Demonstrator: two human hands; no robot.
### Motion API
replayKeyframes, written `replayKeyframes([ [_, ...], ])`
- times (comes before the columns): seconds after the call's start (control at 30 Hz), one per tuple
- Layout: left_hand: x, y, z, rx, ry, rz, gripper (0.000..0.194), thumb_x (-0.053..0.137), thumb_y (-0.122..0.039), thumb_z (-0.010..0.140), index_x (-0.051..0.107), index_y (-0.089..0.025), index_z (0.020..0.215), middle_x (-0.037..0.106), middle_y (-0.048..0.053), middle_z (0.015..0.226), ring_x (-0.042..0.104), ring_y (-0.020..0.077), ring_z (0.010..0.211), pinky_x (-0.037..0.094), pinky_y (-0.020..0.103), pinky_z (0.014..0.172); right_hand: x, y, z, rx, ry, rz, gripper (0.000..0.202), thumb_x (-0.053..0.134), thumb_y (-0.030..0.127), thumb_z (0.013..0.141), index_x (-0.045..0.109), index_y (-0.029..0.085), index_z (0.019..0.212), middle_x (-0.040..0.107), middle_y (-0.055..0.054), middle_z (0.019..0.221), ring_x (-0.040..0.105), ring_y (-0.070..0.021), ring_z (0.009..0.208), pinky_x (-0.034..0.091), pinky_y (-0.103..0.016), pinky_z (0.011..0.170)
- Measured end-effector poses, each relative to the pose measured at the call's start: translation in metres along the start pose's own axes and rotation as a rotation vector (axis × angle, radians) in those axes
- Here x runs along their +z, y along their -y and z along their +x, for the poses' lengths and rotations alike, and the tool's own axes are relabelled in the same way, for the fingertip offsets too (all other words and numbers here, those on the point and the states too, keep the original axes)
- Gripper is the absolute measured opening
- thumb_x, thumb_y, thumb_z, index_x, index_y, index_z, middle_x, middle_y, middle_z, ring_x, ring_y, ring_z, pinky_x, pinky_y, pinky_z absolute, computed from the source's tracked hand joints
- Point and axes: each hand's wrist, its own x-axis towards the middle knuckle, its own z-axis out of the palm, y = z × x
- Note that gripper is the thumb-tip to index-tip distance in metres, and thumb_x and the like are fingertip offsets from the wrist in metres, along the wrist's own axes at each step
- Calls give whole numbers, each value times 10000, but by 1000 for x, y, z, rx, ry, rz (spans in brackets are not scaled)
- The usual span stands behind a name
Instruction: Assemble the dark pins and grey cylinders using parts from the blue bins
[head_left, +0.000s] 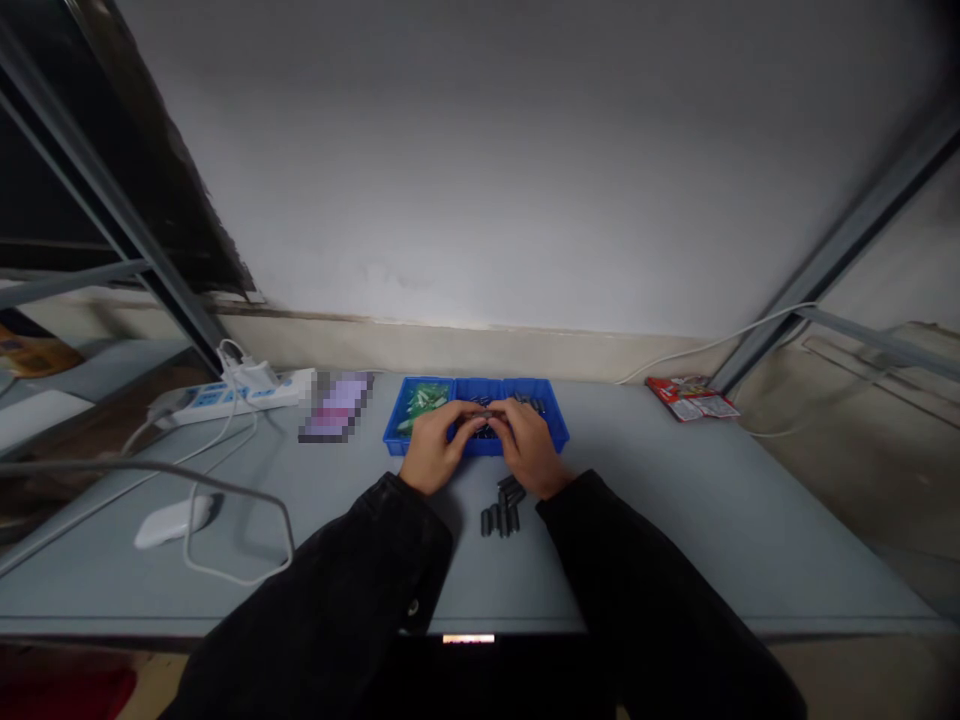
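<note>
A blue three-compartment tray (390,437) stands on the table near the wall. Its left part holds small green and whitish pieces (426,398), its middle part small dark pieces, and its right part dark grey pieces (534,402). Over the middle compartment, my left hand (436,444) and my right hand (529,446) meet fingertip to fingertip. Both are closed in a pinch on one small dark grey cylinder (487,414), partly covered by the fingers. Nearer to me lie several dark grey cylinders (501,518) in a loose group on the table.
On the left are a power strip (217,397) with plugs, looping white cables (289,540), a white oval device (171,520) and a pixelated purple item (337,408). A red snack packet (691,398) lies at the right. Metal frame posts (832,240) flank the table (660,510).
</note>
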Motion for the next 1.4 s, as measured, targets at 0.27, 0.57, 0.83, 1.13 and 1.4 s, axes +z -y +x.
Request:
replayKeyframes([
  [0.27, -1, 0, 1, 18, 20, 13, 152, 614, -290, 990, 709, -191, 1056, 756, 57, 963, 705, 188, 834, 574, 327, 790, 3, -3, -1, 26, -17, -53, 180, 427, 249, 1037, 605, 219, 1039, 699, -78, 983, 622, -240, 880, 463, -380, 806],
  [0.57, -5, 0, 2, -1, -33, 38, 141, 633, -291, 979, 719, -180, 967, 754, 48, 892, 688, 168, 755, 562, 309, 742, -9, -17, 5, 180, -240, -93, 141, 491, 260, 1008, 621, 219, 1043, 717, -56, 968, 631, -231, 893, 427, -386, 864],
  [0.83, 0, -10, -3, 102, 420, -8, 183, 609, -297, 984, 745, -180, 944, 621, -25, 577, 571, 120, 496, 455, 239, 538, -24, -51, 3, 401, -263, -340, 96, 586, 240, 902, 667, 192, 917, 714, -54, 808, 603, -252, 829, 347, -412, 883],
  [1.13, 17, -8, -14, 44, 774, 104, 242, 594, -295, 984, 714, -175, 1157, 693, 27, 677, 681, 189, 633, 494, 270, 603, -19, -45, 4, 391, -198, -318, 177, 518, 190, 907, 673, 200, 994, 733, -72, 992, 576, -260, 984, 304, -406, 924],
  [1.4, 19, -7, -16, -36, 812, 180, 250, 580, -353, 997, 722, -205, 1139, 742, 77, 881, 717, 230, 825, 516, 309, 751, -14, -32, 4, 323, -147, -323, 190, 525, 104, 855, 673, 219, 883, 715, -43, 980, 549, -259, 998, 305, -400, 884],
])
